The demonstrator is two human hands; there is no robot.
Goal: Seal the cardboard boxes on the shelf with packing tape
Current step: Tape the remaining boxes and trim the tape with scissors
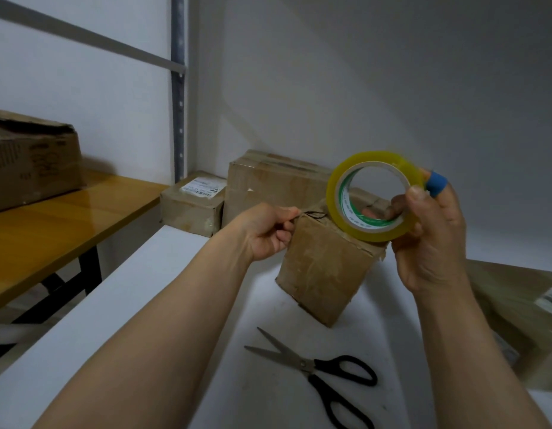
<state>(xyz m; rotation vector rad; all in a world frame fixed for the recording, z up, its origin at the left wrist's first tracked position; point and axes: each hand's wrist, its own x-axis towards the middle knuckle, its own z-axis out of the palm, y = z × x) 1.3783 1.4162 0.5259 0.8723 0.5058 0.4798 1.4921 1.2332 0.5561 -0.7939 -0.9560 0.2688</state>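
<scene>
While my right hand [432, 236] grips the yellow packing tape roll [334, 193], fingers hooked through its core, just above the small cardboard box [324, 274], my left hand [267, 232] pinches that box's top left corner. Box stands mid-way along the white shelf [138, 305]; open scissors [318, 366] lie nearer.

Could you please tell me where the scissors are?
In the head view, lower centre, the scissors lie open on the white shelf, nearer than the small cardboard box.
</scene>
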